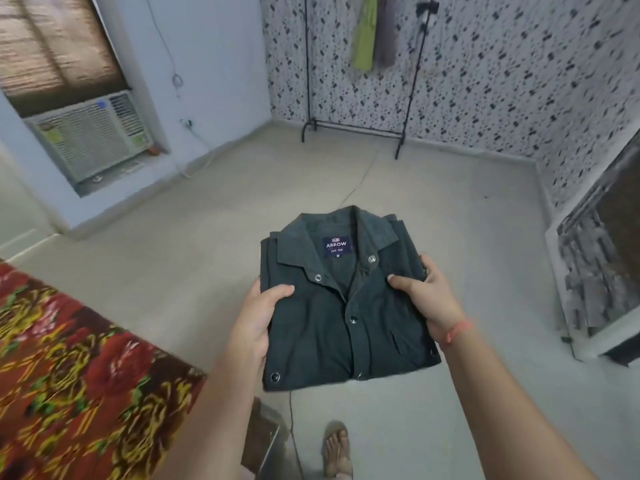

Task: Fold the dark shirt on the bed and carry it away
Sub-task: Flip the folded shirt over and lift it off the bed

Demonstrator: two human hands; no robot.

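Note:
The dark green shirt (332, 313) is folded into a neat rectangle, collar up, with a blue label and metal snap buttons showing. It hangs in the air over the floor, away from the bed (69, 375). My left hand (258, 323) grips its left edge, thumb on top. My right hand (427, 299) grips its right edge, thumb on the chest; a red thread circles that wrist. The fingers of both hands are hidden under the cloth.
The bed with a red floral cover lies at the lower left. A black clothes rack (356, 129) with a green garment (363, 36) stands at the far wall. A window air conditioner (93, 136) sits at left, a mirror frame (602, 265) at right. A thin cable (360, 181) crosses the floor. My sandalled foot (337, 452) shows below.

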